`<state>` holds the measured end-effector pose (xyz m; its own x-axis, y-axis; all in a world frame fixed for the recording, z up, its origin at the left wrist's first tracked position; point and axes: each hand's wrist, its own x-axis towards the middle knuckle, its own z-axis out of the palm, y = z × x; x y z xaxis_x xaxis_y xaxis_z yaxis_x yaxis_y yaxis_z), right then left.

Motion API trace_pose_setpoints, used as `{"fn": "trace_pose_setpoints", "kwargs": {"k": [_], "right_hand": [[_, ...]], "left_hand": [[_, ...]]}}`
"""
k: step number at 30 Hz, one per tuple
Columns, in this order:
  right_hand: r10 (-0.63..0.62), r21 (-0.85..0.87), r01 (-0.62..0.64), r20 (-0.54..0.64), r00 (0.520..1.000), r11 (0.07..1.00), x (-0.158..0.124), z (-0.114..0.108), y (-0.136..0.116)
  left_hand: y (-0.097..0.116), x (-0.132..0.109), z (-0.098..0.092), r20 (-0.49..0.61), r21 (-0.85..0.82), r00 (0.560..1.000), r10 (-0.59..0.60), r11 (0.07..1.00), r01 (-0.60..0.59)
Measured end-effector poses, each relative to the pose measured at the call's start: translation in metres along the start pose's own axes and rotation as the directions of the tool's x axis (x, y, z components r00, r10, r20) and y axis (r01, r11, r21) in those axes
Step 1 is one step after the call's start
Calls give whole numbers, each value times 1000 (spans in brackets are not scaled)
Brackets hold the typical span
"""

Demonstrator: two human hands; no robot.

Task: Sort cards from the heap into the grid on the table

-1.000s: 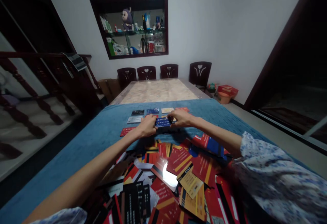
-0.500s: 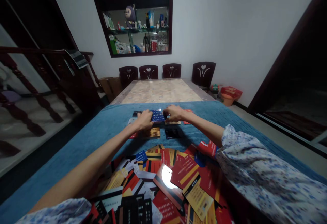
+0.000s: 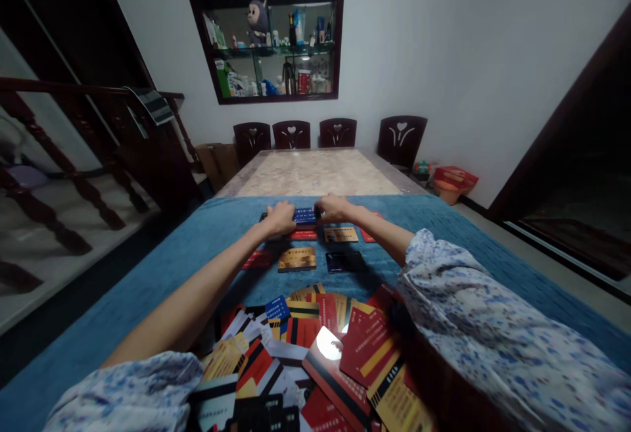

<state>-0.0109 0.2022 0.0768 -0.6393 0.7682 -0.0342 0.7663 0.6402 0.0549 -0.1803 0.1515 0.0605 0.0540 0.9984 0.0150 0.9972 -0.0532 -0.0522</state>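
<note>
A blue card stack (image 3: pixel 305 216) is pinched at its two ends between my left hand (image 3: pixel 280 217) and my right hand (image 3: pixel 332 209), at the back row on the blue cloth. Just nearer lies a red card (image 3: pixel 303 236), partly behind my left hand, with a gold card (image 3: pixel 341 235) to its right. Another red card (image 3: pixel 369 235) is partly covered by my right forearm. The nearest row holds a dark red card (image 3: pixel 258 260), a gold-brown card stack (image 3: pixel 297 259) and a black card (image 3: pixel 344 262). My fingertips are partly hidden.
A large heap of mixed cards (image 3: pixel 305 332) lies close in front of me, under my forearms. The blue cloth (image 3: pixel 197 254) covers the near part of the marble-topped table (image 3: pixel 320 172). Dark wooden chairs (image 3: pixel 401 139) stand beyond it; a railing (image 3: pixel 59 215) is at left.
Both hands have moved farther away with the blue card stack, from above the middle row to the back row. The red and gold cards below are now uncovered. The view has shifted slightly.
</note>
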Motion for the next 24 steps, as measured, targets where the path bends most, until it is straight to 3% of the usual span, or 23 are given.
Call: {"fn": "trace_pose_setpoints", "kwargs": {"k": [24], "right_hand": [[88,-44,-84,106,991,995,39,19,-1]], "left_hand": [[-4,40,21,73,11,996,-44,999,43]]}}
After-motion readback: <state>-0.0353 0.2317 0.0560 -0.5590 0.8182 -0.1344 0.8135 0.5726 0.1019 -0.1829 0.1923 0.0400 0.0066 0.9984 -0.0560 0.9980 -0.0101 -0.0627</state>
